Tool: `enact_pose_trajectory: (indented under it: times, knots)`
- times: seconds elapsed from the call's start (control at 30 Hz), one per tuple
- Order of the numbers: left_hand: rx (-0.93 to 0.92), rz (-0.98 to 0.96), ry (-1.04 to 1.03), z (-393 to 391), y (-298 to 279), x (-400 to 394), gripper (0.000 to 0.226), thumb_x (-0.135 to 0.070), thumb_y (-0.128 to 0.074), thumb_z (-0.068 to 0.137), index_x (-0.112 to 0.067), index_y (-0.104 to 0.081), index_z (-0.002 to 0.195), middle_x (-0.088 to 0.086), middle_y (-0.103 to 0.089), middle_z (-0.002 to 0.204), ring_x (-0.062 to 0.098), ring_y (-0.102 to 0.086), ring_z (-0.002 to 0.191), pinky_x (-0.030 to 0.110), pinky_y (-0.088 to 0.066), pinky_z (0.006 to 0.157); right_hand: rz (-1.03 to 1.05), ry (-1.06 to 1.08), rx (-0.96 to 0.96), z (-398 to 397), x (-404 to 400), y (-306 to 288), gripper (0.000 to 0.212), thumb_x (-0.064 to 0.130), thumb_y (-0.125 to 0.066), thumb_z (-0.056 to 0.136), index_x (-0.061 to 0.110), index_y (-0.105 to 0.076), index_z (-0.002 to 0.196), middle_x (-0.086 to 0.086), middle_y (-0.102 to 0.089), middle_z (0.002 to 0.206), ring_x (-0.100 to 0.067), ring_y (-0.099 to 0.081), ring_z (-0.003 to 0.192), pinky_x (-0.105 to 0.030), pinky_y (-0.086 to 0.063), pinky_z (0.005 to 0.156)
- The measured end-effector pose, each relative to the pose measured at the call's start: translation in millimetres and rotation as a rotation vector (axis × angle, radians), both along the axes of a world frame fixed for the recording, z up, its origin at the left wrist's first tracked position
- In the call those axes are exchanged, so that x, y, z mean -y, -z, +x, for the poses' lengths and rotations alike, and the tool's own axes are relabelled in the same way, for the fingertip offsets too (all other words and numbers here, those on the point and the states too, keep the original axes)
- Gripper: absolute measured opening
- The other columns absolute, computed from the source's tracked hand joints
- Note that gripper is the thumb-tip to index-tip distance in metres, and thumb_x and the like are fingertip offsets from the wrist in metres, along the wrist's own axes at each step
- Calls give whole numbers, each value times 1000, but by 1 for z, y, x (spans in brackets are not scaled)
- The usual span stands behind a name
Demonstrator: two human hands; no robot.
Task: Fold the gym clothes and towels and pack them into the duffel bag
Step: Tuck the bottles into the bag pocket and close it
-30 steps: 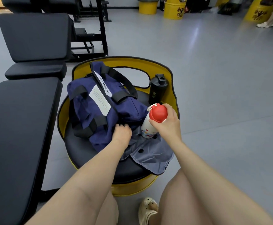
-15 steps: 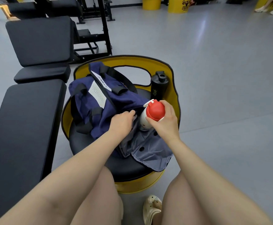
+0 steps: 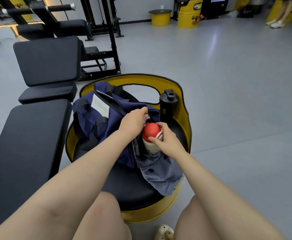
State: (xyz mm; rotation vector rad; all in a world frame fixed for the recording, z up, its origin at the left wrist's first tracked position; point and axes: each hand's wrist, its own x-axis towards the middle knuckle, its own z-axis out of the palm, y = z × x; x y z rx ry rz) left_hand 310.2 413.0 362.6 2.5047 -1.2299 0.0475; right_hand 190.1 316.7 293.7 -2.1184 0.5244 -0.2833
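Observation:
A navy duffel bag (image 3: 96, 122) with black straps lies on the black cushion of a yellow barrel seat (image 3: 185, 108). My left hand (image 3: 133, 124) grips the edge of the bag's end opening and holds it apart. My right hand (image 3: 167, 141) pinches the red cap of a white bottle (image 3: 151, 134), which stands partly down inside that opening. A grey snap-button garment (image 3: 160, 174) hangs out of the bag's near end over the cushion.
A black shaker bottle (image 3: 167, 105) stands upright at the back right of the seat. Black gym benches (image 3: 25, 148) run along the left, with a rack behind them. Yellow barrels (image 3: 187, 14) stand by the far wall. Someone's feet (image 3: 277, 23) show at the top right.
My left hand moved from the bag's near end up to its opening edge. My right hand carried the red-capped bottle left and lowered it into the opening.

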Motion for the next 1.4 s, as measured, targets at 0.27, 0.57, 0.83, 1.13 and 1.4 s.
enact_pose_trajectory:
  times: [0.27, 0.57, 0.83, 1.13, 1.4]
  knots:
    - [-79, 22, -1, -7, 3, 13, 13, -24, -40, 100, -17, -51, 101, 8, -64, 98, 29, -60, 88, 44, -50, 79, 57, 141, 49, 34, 0, -1, 52, 32, -74, 80, 10, -48, 119, -2, -42, 119, -18, -51, 104, -32, -48, 89]
    - [-213, 12, -8, -8, 5, 10, 11, -25, -39, 100, -19, -49, 98, 8, -63, 95, 25, -58, 83, 38, -45, 71, 148, 71, 92, 22, 19, 15, 38, 24, -72, 84, 17, -55, 117, -2, -52, 119, -16, -53, 113, -27, -45, 92]
    - [-246, -22, 142, -18, -10, 15, 12, -18, -41, 98, -20, -48, 89, 5, -58, 80, 22, -52, 72, 37, -42, 65, 105, 350, 62, 45, 18, 13, 61, 29, -67, 86, 23, -36, 138, -2, -46, 136, -21, -46, 121, -43, -48, 91]
    - [48, 18, 168, -8, 24, 1, 20, -26, -47, 96, -10, -57, 102, 3, -52, 116, 24, -48, 108, 35, -42, 84, 97, 253, 40, 36, 24, 16, 53, 41, -62, 86, 24, -45, 133, -1, -58, 126, -21, -55, 112, -45, -50, 90]
    - [183, 172, 126, -10, 19, 9, 49, -48, -45, 94, -22, -45, 136, -3, -50, 133, 18, -46, 119, 35, -46, 92, 249, 147, 103, 12, 39, 17, 47, 19, -60, 91, 20, -47, 136, 6, -55, 123, -11, -52, 115, -23, -44, 91]
